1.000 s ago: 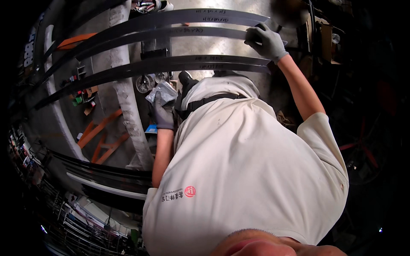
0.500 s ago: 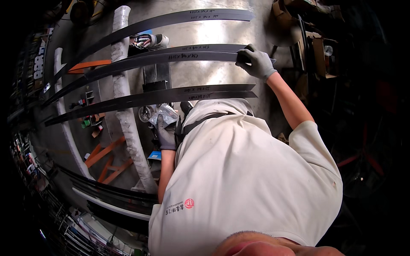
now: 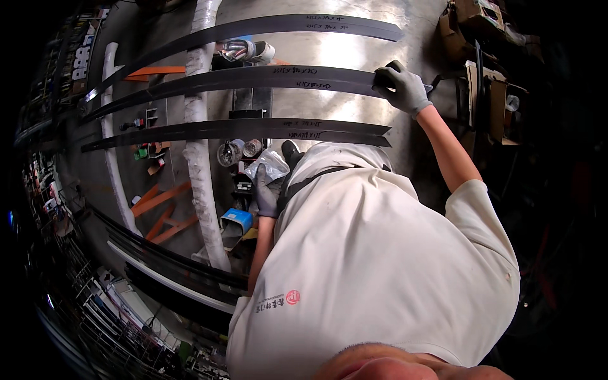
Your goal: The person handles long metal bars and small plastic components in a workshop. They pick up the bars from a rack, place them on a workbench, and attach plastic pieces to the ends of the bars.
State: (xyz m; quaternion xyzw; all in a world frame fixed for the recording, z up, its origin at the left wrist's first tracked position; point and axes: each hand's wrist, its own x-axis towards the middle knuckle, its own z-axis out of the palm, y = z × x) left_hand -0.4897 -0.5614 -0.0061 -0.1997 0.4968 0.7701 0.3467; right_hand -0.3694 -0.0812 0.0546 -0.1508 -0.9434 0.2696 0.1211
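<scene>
Between one and two o'clock, I watched the gloved right hand (image 3: 406, 90) clamped over the end of the middle dark profile (image 3: 285, 79), seemingly to steady that long piece, which ran through twelve. Wrapped white beams (image 3: 197, 164) crossed under it at ten, presumably padded against scratches. Well apart, near nine, the left hand (image 3: 267, 195) gripped a clear plastic bag (image 3: 271, 166), perhaps keeping it off the profile.

Three dark profiles (image 3: 272, 27) lie across two white-wrapped beams (image 3: 201, 180), both left of where the right hand (image 3: 404, 90) grips the middle profile (image 3: 285, 77).
</scene>
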